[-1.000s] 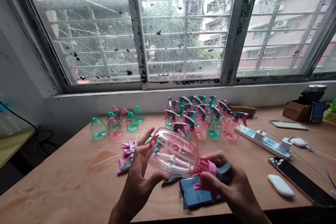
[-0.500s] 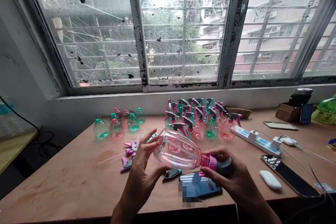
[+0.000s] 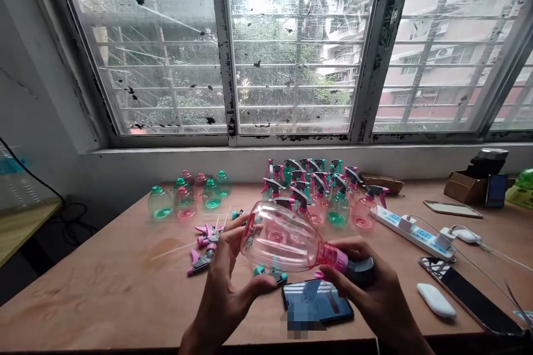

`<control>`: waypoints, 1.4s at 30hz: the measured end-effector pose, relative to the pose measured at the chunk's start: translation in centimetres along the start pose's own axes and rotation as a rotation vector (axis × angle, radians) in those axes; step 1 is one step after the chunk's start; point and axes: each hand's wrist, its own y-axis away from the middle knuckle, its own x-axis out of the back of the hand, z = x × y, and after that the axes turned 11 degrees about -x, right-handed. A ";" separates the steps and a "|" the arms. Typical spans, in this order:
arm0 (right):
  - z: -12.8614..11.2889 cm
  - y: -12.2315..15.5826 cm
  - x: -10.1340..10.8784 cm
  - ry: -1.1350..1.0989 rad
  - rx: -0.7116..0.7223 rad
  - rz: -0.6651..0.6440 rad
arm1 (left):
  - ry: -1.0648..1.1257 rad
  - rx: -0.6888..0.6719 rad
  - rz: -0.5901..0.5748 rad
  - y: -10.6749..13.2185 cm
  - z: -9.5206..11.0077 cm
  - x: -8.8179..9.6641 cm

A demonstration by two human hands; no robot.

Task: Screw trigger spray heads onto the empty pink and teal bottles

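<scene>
A clear pink spray bottle (image 3: 283,238) lies nearly sideways in the air between my hands, its base to the left. My left hand (image 3: 229,280) cups the base end, fingers behind it and thumb stretched out underneath. At the neck, my right hand (image 3: 372,283) grips the pink collar and dark trigger head (image 3: 339,262); the fingers hide part of that head. Loose pink and black trigger heads (image 3: 204,247) lie left of my left hand. A teal and black trigger head (image 3: 272,276) is on the table below the bottle, partly covered by my left thumb.
Several assembled spray bottles (image 3: 336,208) stand behind the held one. Headless green and pink bottles (image 3: 160,205) are grouped at back left. A phone (image 3: 316,302) lies in front; a power strip (image 3: 416,232), a white case (image 3: 436,299) and another phone (image 3: 470,297) are right.
The view has shifted slightly. My left thumb has straightened and sits lower beside the bottle, near the teal trigger head. My right hand keeps its grip at the neck.
</scene>
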 end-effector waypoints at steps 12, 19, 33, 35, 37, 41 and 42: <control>1.1 -1.1 1.0 -0.012 0.006 -0.053 | -0.188 -0.230 -0.157 -0.5 0.1 0.4; 1.4 -1.2 1.2 0.135 0.219 -0.045 | -0.172 -0.098 -0.134 -0.3 0.4 0.8; 0.8 -1.4 0.5 0.030 0.041 -0.119 | -0.133 -0.021 -0.083 -0.2 -0.5 0.6; 0.8 -1.4 0.4 -0.077 -0.076 -0.176 | -0.151 -0.088 -0.106 -0.5 -0.8 0.5; 0.7 -1.5 0.3 -0.187 -0.179 -0.239 | -0.190 -0.177 -0.109 -0.7 -1.1 0.5; 0.6 -1.5 0.2 -0.218 -0.179 -0.213 | -0.286 -0.177 -0.108 -0.4 -1.2 0.5; 0.5 -1.5 0.2 -0.175 -0.137 -0.182 | -0.289 -0.144 -0.111 -0.3 -1.1 0.5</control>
